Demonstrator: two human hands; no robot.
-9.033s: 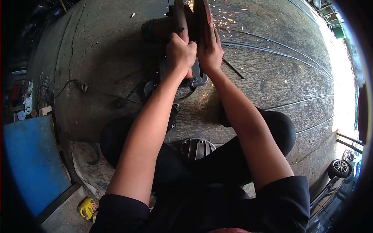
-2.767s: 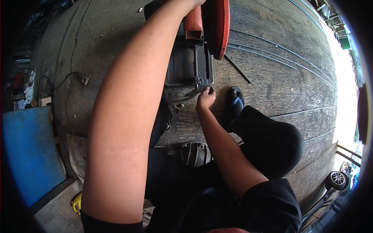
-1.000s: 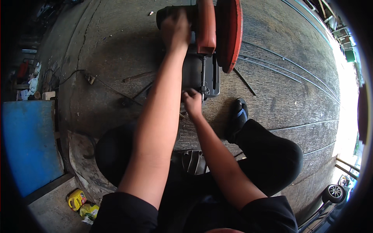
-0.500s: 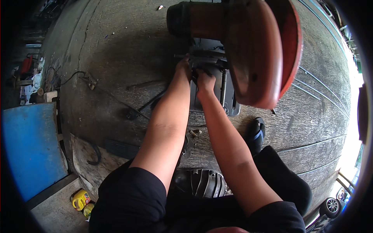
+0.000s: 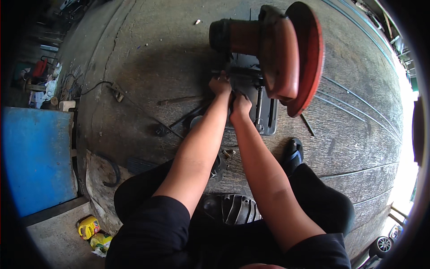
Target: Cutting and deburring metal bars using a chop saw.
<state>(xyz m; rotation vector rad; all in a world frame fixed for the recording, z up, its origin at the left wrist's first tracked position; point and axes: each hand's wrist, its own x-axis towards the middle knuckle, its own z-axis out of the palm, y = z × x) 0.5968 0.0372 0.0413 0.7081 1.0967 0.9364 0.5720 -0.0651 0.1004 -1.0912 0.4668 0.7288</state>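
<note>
Hands (image 5: 242, 106) are resting curled, what they grip being hidden, at the left side of the chop saw (image 5: 285, 67) on the floor (image 5: 349, 125), wrists best keeping clear of its red wheel guard (image 5: 310, 58).

The clothing worn is a black short-sleeved shirt (image 5: 150, 231), black trousers (image 5: 329, 201) and blue-banded dark footwear (image 5: 292, 152).
</note>
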